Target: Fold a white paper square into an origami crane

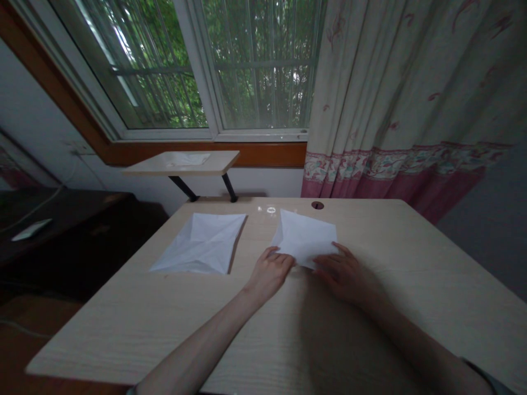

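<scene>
A white sheet of paper (307, 236), with a folded edge along its left side, lies at the middle of the desk. My left hand (274, 270) grips its near left edge, fingers curled and thumb at the corner. At the near right edge, my right hand (340, 272) has its fingers bent around the paper, with one finger reaching up its right side. Part of the near edge is hidden under both hands. Left of them rests a second white sheet (203, 244), creased with lines that cross near its centre and slightly lifted at its right edge.
The pale wooden desk (164, 329) has a round cable hole (317, 205) at its back. A small raised shelf (218, 159) on black legs holds white paper (187, 159). Behind are a window (263, 71) and a floral curtain (370, 99). A dark cabinet (82, 219) stands left.
</scene>
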The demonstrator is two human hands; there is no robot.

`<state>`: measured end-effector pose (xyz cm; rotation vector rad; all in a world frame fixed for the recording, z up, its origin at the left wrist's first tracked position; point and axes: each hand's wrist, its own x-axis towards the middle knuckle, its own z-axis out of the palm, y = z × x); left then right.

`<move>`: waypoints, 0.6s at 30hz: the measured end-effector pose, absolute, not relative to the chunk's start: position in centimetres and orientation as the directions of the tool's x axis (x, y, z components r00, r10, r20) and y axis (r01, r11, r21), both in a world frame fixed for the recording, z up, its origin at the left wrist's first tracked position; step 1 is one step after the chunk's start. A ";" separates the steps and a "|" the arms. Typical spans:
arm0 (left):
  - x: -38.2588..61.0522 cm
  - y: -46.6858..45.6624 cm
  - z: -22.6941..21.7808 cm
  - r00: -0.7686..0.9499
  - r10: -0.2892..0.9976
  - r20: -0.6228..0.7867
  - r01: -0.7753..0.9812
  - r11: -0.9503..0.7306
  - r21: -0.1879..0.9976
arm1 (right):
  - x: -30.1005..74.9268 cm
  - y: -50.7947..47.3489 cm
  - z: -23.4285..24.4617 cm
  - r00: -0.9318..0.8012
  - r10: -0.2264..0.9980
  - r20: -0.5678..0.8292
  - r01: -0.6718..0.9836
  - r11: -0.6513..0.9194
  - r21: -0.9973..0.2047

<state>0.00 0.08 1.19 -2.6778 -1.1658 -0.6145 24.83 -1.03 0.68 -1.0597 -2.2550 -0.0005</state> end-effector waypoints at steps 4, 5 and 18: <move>0.0 0.1 1.1 0.539 0.724 0.431 0.771 -0.630 0.093 | 25.0 -1.0 0.6 -0.488 0.657 0.574 0.672 0.703 -0.234; 0.1 0.1 1.1 0.523 0.739 0.425 0.781 -0.615 0.107 | 25.0 -1.0 0.6 -0.482 0.657 0.579 0.680 0.698 -0.226; 0.0 0.0 1.9 0.443 0.800 0.404 0.861 -0.506 0.058 | 25.8 1.4 -1.3 -0.125 0.786 0.605 0.876 0.373 -0.304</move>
